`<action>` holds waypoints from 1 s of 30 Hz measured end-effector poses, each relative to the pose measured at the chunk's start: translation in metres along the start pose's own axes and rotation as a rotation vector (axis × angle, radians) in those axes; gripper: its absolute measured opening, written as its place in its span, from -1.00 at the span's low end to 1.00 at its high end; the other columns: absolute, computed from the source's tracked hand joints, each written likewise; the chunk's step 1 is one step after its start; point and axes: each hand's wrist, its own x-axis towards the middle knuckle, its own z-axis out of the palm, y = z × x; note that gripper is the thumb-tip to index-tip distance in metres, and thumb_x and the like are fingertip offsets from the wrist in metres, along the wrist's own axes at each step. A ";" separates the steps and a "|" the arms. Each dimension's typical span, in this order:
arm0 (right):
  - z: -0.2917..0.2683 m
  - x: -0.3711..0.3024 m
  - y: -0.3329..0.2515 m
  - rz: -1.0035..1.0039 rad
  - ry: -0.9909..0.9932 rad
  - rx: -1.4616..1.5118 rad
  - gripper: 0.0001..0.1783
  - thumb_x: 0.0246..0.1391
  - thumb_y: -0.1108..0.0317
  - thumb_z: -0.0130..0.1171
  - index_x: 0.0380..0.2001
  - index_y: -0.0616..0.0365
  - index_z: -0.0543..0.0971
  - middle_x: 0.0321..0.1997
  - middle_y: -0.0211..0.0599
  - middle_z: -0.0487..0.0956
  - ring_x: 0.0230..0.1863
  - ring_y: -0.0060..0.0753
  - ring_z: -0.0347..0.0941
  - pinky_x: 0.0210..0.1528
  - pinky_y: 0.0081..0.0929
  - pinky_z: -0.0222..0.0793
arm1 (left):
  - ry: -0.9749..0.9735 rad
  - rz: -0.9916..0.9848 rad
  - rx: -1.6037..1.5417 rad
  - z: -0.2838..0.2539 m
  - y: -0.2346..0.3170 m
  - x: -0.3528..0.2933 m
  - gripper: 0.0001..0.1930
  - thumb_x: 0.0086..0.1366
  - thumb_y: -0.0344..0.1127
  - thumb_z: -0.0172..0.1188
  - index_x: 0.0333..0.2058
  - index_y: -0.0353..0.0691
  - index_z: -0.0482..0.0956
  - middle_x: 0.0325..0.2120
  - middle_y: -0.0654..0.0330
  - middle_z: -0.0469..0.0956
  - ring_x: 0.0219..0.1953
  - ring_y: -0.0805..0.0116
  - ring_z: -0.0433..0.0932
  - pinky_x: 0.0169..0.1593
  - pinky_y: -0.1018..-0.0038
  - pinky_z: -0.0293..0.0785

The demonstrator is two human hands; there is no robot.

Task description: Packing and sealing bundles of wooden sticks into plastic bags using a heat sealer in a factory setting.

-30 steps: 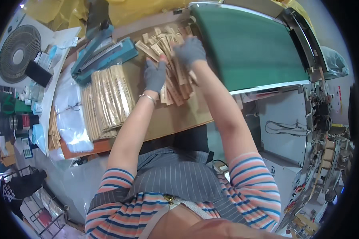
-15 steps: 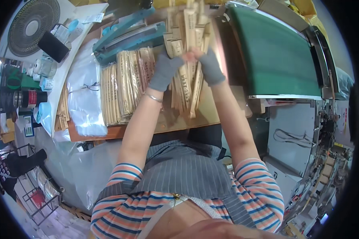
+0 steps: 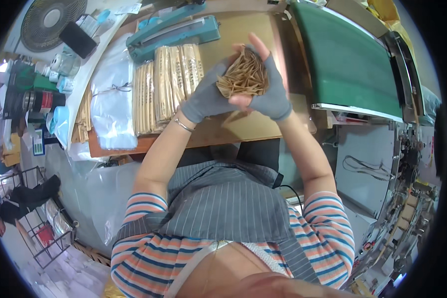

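Observation:
Above the table, a thick bundle of narrow brown paper sleeves [image 3: 244,75] is gripped between both my hands, its folded ends turned up toward me. My left hand [image 3: 209,98], in a grey fingerless glove, is wrapped around its left side. On the opposite side my right hand [image 3: 277,93], gloved the same way, closes round it with the thumb across the near edge. The bundle's length is mostly hidden below its ends. To the left of my left hand lie clear-bagged packs of similar printed sleeves [image 3: 176,74], side by side.
A blue bag sealer [image 3: 174,39] stands behind the packs. Flat clear plastic bags [image 3: 112,99] lie at the table's left. Beyond the brown table top [image 3: 238,30], a green conveyor belt [image 3: 350,64] runs on the right. A white shelf [image 3: 87,69] holds a fan [image 3: 49,20] and a phone [image 3: 78,39].
The sleeves were loosely fanned lengthwise across the table between my hands. Now they are gathered into a compact bundle, tipped end-on toward me, with both hands around it.

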 end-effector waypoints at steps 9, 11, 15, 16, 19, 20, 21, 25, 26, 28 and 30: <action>0.040 -0.003 0.009 0.646 -0.528 0.345 -0.39 -0.25 0.20 0.24 -0.07 0.32 0.49 -0.08 -0.09 0.50 -0.04 -0.36 0.39 0.08 -0.46 0.23 | 0.159 -0.403 -1.131 0.042 0.005 -0.119 -0.42 0.11 -0.10 0.23 0.04 -0.32 0.36 -0.07 0.17 0.42 -0.02 0.37 0.38 0.08 0.45 0.30; 0.053 -0.013 0.045 0.555 -0.474 0.355 -0.56 -0.25 0.18 0.22 -0.31 0.30 0.56 -0.32 -0.11 0.53 -0.14 -0.29 0.41 0.03 -0.42 0.27 | 0.274 -0.453 -0.882 0.037 0.015 -0.131 -0.41 0.11 -0.09 0.23 0.05 -0.31 0.35 -0.12 0.17 0.46 -0.09 0.40 0.42 0.01 0.50 0.35; 0.074 -0.031 0.056 0.585 -0.249 0.655 -0.73 -0.18 0.20 0.18 -0.61 0.17 0.40 -0.53 -0.26 0.39 -0.36 -0.26 0.36 -0.09 -0.32 0.34 | 0.300 -0.543 0.034 -0.051 -0.012 -0.212 -0.73 0.19 -0.19 0.18 -0.31 -0.33 0.56 -0.43 0.22 0.58 -0.37 0.47 0.52 -0.21 0.51 0.45; 0.073 -0.030 0.059 0.593 -0.283 0.648 -0.73 -0.16 0.20 0.17 -0.61 0.13 0.37 -0.54 -0.28 0.38 -0.34 -0.26 0.36 -0.14 -0.32 0.35 | 0.600 -0.671 0.105 -0.092 -0.041 -0.248 -0.76 0.17 -0.23 0.20 -0.35 -0.32 0.55 -0.42 0.17 0.59 -0.39 0.42 0.54 -0.26 0.52 0.45; 0.073 -0.034 0.055 0.648 -0.279 0.584 -0.74 -0.10 0.20 0.14 -0.59 0.13 0.38 -0.49 -0.24 0.44 -0.33 -0.23 0.42 -0.16 -0.33 0.39 | 0.653 -0.341 0.914 -0.165 -0.097 -0.340 -0.73 0.08 -0.20 0.28 -0.38 -0.29 0.53 -0.55 0.26 0.47 -0.43 0.42 0.40 -0.28 0.46 0.35; 0.086 -0.033 0.062 0.636 -0.298 0.697 -0.77 -0.03 0.24 0.10 -0.49 0.23 0.47 -0.39 -0.16 0.52 -0.29 -0.21 0.47 -0.17 -0.36 0.41 | 0.658 -0.535 0.680 -0.191 -0.128 -0.390 -0.77 0.10 -0.22 0.24 -0.39 -0.27 0.52 -0.54 0.28 0.47 -0.44 0.45 0.38 -0.29 0.49 0.34; 0.084 -0.034 0.085 0.124 -0.455 0.267 -0.77 0.00 0.33 0.08 -0.37 0.32 0.51 -0.30 -0.12 0.55 -0.25 -0.26 0.49 -0.17 -0.35 0.42 | 0.534 -0.661 0.521 -0.211 -0.142 -0.401 -0.72 0.16 -0.18 0.15 -0.28 -0.30 0.53 -0.36 0.07 0.52 -0.26 0.15 0.47 -0.16 0.33 0.37; 0.108 -0.029 0.085 0.389 -0.379 0.549 -0.77 -0.06 0.38 0.16 -0.37 0.35 0.57 -0.35 -0.17 0.59 -0.24 -0.38 0.51 -0.07 -0.42 0.38 | 0.071 -0.699 1.406 -0.288 -0.141 -0.430 -0.77 0.20 -0.20 0.07 -0.27 -0.20 0.54 -0.38 0.06 0.53 -0.26 0.24 0.51 -0.25 0.34 0.42; 0.103 -0.024 0.090 0.414 -0.370 0.468 -0.74 -0.08 0.38 0.16 -0.32 0.34 0.55 -0.33 -0.20 0.58 -0.24 -0.40 0.51 -0.08 -0.43 0.38 | 0.318 -0.474 1.348 -0.292 -0.138 -0.397 -0.78 0.23 -0.22 0.03 -0.30 -0.23 0.53 -0.44 0.05 0.52 -0.31 0.25 0.52 -0.28 0.34 0.42; 0.097 -0.030 0.084 0.437 -0.323 0.384 -0.70 -0.09 0.38 0.17 -0.26 0.33 0.54 -0.32 -0.23 0.58 -0.24 -0.41 0.50 -0.08 -0.43 0.38 | 0.985 -0.655 0.833 -0.283 -0.109 -0.335 -0.78 0.18 -0.24 0.12 -0.37 -0.32 0.52 -0.48 0.06 0.54 -0.43 0.23 0.52 -0.38 0.36 0.41; 0.093 -0.036 0.062 0.675 -0.154 0.522 -0.65 -0.11 0.38 0.16 -0.20 0.30 0.52 -0.26 -0.27 0.55 -0.24 -0.44 0.49 -0.11 -0.45 0.37 | 1.033 -0.394 0.988 -0.183 -0.020 -0.223 -0.77 0.14 -0.24 0.18 -0.38 -0.33 0.52 -0.50 0.06 0.55 -0.47 0.22 0.50 -0.36 0.39 0.41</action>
